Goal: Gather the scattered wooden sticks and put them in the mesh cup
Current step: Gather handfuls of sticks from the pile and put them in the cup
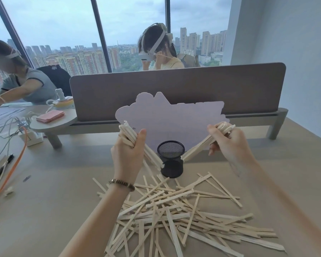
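A black mesh cup (171,158) stands upright on the table, between my two hands. My left hand (128,153) grips a thick bundle of wooden sticks (132,138), its lower ends slanting down beside the cup's left side. My right hand (228,141) holds a smaller bundle of sticks (196,149) that slopes down toward the cup's right rim. The cup looks empty inside. A large pile of scattered wooden sticks (183,216) lies on the table in front of the cup, nearer to me.
A pale cut-out board (167,115) leans behind the cup against a grey desk divider (174,86). Cables, a power strip (32,138) and a round shelf with pink cards (50,115) sit at the left. Two people sit beyond the divider.
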Available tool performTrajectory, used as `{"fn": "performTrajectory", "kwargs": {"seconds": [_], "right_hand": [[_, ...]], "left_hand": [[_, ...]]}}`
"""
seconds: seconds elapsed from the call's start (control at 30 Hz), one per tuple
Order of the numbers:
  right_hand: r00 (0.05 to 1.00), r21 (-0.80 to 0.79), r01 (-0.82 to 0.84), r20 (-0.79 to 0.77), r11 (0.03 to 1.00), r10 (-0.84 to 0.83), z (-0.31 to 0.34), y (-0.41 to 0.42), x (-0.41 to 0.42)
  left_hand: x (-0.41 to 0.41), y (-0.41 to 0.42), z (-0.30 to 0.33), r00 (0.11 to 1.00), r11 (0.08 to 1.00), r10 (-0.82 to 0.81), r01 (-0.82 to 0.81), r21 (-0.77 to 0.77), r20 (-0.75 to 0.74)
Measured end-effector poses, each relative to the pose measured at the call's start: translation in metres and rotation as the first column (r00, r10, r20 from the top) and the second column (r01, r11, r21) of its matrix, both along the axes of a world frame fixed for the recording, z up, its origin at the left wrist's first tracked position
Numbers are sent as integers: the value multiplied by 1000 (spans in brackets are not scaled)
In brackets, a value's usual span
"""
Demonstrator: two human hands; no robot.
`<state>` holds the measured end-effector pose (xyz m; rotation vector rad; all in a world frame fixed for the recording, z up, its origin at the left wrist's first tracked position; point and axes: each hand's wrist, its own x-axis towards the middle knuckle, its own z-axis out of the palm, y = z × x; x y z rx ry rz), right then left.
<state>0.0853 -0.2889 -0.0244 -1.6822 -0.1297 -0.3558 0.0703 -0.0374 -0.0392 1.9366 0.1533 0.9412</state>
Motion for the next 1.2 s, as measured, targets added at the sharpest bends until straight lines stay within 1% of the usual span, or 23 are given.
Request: {"fn": "performTrajectory", "kwargs": {"seconds": [0.13,0.23,0.37,0.5,0.63,0.7,0.83,0.93,1.03,1.13,1.2], "right_hand": [[999,44,17,-38,999,-15,2,11,29],[996,-3,-8,-92,1000,8,2,21,48],[985,-108,-77,-165,991,59,-4,30,70],[969,-206,-118,-237,971,68,-15,33,85],[961,-213,-159,-257,964,101,-20,36,87],[955,-189,-178,-269,966,124,-20,37,85],[944,-90,-196,-286,977,163,-17,34,78],[949,-70,-182,-275,981,156,-15,30,71],[958,-104,-146,-263,984,114,-17,21,65],[956,-170,-141,-280,975,89,-22,9,54],[948,-205,-162,-306,965,94,-26,-1,43]], "left_hand": [[31,-12,3,993,976,-114,115,-183,17],[55,-16,-2,990,962,-138,132,-237,-8],[85,-14,-15,988,951,-145,125,-282,-53],[103,-16,-30,984,973,-137,111,-200,-116],[110,-23,-39,979,983,-135,113,-143,-155],[112,-24,-41,979,988,-118,98,-123,-166],[111,-24,-39,976,990,-121,105,-99,-180],[109,-24,-40,965,988,-154,151,-30,-211],[106,-24,-43,948,977,-179,202,63,-263],[99,-23,-42,923,962,-207,253,105,-326],[92,-19,-43,898,950,-255,301,80,-358]]}}
